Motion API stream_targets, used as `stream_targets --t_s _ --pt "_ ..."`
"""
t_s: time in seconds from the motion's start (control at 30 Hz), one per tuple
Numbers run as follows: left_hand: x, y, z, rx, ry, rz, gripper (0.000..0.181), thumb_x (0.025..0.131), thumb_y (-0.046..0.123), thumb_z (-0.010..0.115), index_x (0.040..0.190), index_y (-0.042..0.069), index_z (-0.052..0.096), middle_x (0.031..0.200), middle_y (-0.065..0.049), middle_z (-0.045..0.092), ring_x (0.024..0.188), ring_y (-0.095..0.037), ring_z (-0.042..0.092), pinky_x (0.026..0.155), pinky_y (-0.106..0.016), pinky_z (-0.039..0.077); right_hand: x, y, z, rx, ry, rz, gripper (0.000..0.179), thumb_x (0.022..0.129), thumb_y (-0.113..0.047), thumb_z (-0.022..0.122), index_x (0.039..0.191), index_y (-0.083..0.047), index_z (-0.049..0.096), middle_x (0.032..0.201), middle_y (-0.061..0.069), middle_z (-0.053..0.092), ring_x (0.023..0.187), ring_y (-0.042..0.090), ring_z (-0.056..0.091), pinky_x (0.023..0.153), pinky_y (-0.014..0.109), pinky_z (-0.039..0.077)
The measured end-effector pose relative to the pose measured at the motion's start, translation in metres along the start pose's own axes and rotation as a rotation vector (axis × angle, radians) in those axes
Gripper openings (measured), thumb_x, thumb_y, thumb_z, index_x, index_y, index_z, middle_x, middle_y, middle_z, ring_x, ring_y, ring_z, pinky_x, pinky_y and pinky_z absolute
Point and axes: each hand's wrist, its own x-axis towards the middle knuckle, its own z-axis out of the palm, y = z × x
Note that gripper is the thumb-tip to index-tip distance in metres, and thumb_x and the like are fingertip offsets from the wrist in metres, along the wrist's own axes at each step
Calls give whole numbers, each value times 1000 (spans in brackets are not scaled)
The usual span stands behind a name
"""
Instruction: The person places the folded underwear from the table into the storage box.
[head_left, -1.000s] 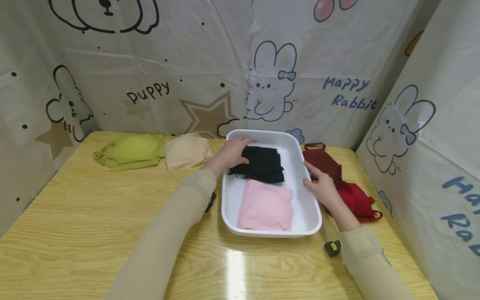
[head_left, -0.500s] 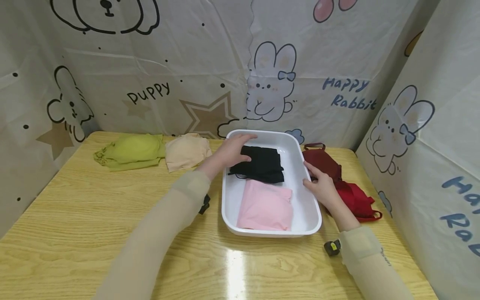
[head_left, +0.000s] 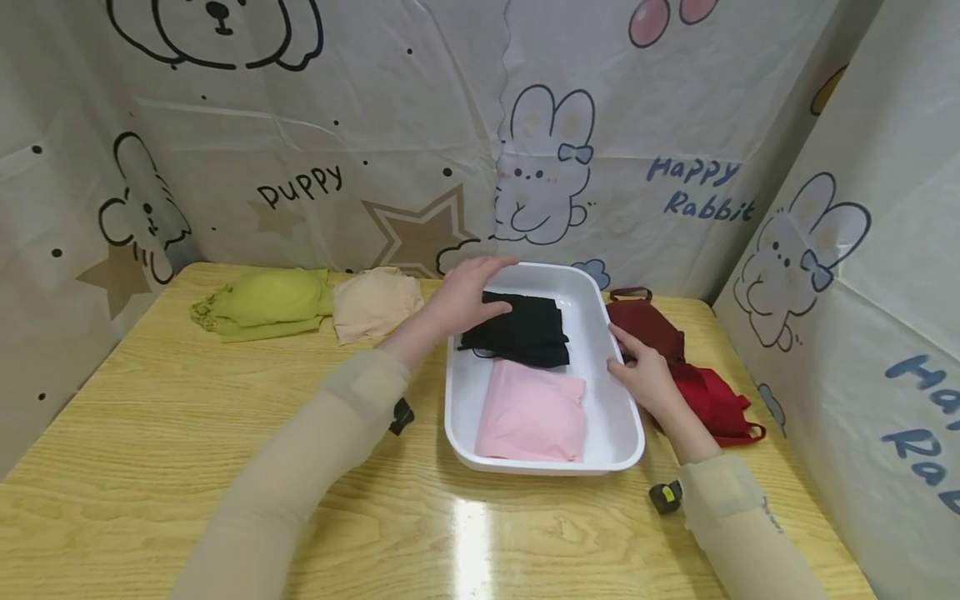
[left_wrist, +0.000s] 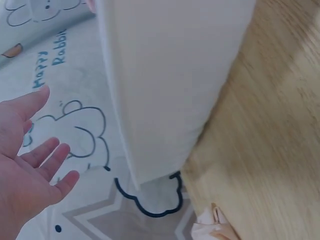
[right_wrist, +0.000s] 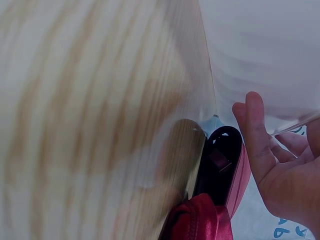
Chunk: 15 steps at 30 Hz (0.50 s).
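A white plastic bin (head_left: 543, 465) stands on the table. Inside it lie a folded black garment (head_left: 525, 329) at the far end and a folded pink bra (head_left: 532, 408) at the near end. My left hand (head_left: 465, 300) hovers over the bin's far left rim, fingers spread and relaxed, with nothing in it; in the left wrist view, the bin's outer wall (left_wrist: 170, 90) is beside it. On the opposite side, my right hand (head_left: 643, 371) holds the bin's right rim, thumb over the inside and fingers against the outer wall.
To the left on the wooden table (head_left: 187, 467) lie a lime-green bra (head_left: 270, 302) and a beige bra (head_left: 377, 302). Right of the bin are a maroon bra (head_left: 647, 327) and a red bra (head_left: 708, 400). A printed cloth (head_left: 420, 125) walls off the back and sides.
My left hand has lifted off the black garment and shifted slightly outward over the left rim, its forearm swinging left. My right hand and the bin have stayed in place.
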Motion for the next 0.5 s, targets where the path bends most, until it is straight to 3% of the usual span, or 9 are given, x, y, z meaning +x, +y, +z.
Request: stream_targets --t_s 0.5 --pt "-21 13 -13 -47 152 51 62 87 30 68 142 21 41 141 -3 46 132 -23 38 108 -49 29 1 1 0 4 -5 7 59 91 -15 56 147 -13 35 122 21 57 87 28 57 76 32 52"
